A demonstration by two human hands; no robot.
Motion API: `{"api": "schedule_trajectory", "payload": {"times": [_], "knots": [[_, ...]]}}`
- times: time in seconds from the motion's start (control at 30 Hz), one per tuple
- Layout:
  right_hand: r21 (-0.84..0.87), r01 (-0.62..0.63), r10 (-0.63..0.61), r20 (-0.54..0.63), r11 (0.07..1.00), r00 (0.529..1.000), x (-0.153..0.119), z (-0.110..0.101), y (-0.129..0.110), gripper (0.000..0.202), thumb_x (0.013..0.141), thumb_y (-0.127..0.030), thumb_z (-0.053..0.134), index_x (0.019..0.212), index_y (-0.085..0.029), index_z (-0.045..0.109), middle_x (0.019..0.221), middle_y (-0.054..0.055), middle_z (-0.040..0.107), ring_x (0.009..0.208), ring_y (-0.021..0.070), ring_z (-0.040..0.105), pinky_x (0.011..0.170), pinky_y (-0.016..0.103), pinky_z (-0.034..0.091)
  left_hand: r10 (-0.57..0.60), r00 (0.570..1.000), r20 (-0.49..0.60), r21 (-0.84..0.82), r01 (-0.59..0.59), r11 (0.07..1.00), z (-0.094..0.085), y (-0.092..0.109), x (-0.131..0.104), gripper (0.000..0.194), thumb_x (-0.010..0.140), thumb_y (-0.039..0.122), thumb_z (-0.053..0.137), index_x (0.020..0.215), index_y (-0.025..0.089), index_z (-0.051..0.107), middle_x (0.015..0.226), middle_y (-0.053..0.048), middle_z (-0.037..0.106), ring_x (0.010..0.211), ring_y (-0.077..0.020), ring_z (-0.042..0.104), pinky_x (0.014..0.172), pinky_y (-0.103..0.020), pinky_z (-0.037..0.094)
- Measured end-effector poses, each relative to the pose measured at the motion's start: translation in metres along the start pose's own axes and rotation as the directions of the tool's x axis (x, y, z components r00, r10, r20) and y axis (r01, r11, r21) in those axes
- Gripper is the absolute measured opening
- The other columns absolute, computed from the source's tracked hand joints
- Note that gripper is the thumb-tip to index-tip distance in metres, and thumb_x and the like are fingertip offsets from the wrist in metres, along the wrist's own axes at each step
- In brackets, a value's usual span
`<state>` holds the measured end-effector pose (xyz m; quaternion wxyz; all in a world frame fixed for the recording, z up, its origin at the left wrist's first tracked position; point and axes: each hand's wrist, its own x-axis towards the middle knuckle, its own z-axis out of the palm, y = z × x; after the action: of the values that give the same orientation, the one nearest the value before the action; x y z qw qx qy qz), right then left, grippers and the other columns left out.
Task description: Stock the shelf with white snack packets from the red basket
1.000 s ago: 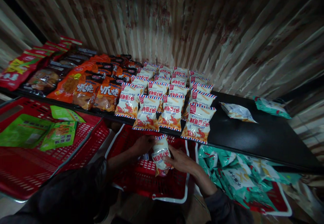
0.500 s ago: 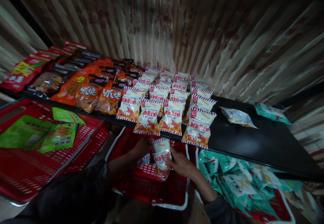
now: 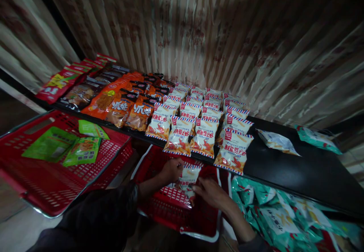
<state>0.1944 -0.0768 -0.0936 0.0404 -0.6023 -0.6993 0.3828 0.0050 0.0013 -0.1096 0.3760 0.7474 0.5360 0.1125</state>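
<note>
A white and orange snack bag (image 3: 190, 177) with red lettering hangs over the middle red basket (image 3: 182, 221), below the shelf's front edge. The fingers of my left hand (image 3: 172, 170) are closed at its upper left corner. On its right side, my right hand (image 3: 212, 193) grips the edge, thumb across the front. Part of another bag shows in the basket behind my left hand. Just above, several matching bags (image 3: 178, 136) stand in rows on the black shelf (image 3: 267, 168).
Left on the shelf are orange bags (image 3: 119, 107) and red bags (image 3: 58, 83). A white bag (image 3: 277, 142) and a teal bag (image 3: 317, 139) lie at right. Below are a left red basket (image 3: 113, 164) with green packets (image 3: 82, 151) and a heap of teal bags (image 3: 273, 214).
The view has shifted, so the shelf and baskets appear farther right. Both hands still hold the snack bag, which sits slightly lower in the picture, and my left hand's fingers look more tightly curled.
</note>
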Motion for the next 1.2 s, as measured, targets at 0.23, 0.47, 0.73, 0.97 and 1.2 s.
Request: {"api": "schedule_trajectory", "payload": {"times": [0.23, 0.47, 0.73, 0.97, 1.2], "knots": [[0.209, 0.137, -0.039, -0.415, 0.968, 0.909, -0.01, -0.024, -0.043, 0.034, 0.095, -0.043, 0.041, 0.094, -0.022, 0.067, 0.09, 0.007, 0.074, 0.083, 0.0233, 0.07, 0.075, 0.034, 0.053, 0.671, 0.724, -0.161, 0.286, -0.616, 0.734, -0.026, 0.034, -0.044, 0.022, 0.091, 0.021, 0.046, 0.102, 0.017, 0.065, 0.098, -0.01, 0.068, 0.094, -0.0223, 0.062, 0.086, -0.037, 0.051], [0.031, 0.211, -0.113, -0.766, 0.977, 0.633, 0.046, -0.031, -0.082, 0.041, 0.091, -0.039, 0.043, 0.121, -0.017, 0.061, 0.129, 0.016, 0.062, 0.122, 0.0288, 0.057, 0.104, 0.049, 0.045, 0.291, 0.779, -0.556, 0.321, -0.121, 0.939, -0.071, 0.033, -0.024, 0.034, 0.088, 0.022, 0.054, 0.121, 0.013, 0.056, 0.117, -0.015, 0.061, 0.109, -0.0286, 0.057, 0.092, -0.042, 0.05], [0.029, 0.09, -0.047, -0.679, 0.996, 0.733, 0.062, -0.036, -0.095, 0.051, 0.09, -0.038, 0.045, 0.134, -0.014, 0.053, 0.124, 0.016, 0.066, 0.107, 0.0293, 0.065, 0.095, 0.048, 0.05, 0.254, 0.852, -0.457, 0.309, -0.116, 0.944, -0.064, 0.025, -0.023, 0.049, 0.087, 0.022, 0.055, 0.135, 0.015, 0.046, 0.126, -0.014, 0.059, 0.113, -0.0263, 0.058, 0.094, -0.039, 0.051], [0.104, 0.143, -0.014, -0.759, 0.984, 0.651, 0.058, -0.032, -0.098, 0.05, 0.091, -0.038, 0.045, 0.134, -0.015, 0.053, 0.125, 0.015, 0.066, 0.103, 0.0267, 0.066, 0.094, 0.045, 0.051, 0.35, 0.779, -0.52, 0.322, -0.201, 0.925, -0.065, 0.026, -0.015, 0.04, 0.09, 0.016, 0.048, 0.13, 0.018, 0.052, 0.127, -0.013, 0.059, 0.117, -0.0251, 0.057, 0.098, -0.039, 0.05], [0.031, 0.165, -0.075, -0.799, 0.986, 0.597, 0.07, -0.03, -0.096, 0.051, 0.091, -0.035, 0.043, 0.138, -0.015, 0.049, 0.133, 0.017, 0.06, 0.119, 0.0284, 0.059, 0.102, 0.049, 0.046, 0.411, 0.726, -0.551, 0.333, -0.26, 0.906, -0.064, 0.022, 0.005, 0.041, 0.092, 0.013, 0.043, 0.132, 0.017, 0.051, 0.13, -0.013, 0.058, 0.121, -0.025, 0.055, 0.104, -0.042, 0.047]]}}
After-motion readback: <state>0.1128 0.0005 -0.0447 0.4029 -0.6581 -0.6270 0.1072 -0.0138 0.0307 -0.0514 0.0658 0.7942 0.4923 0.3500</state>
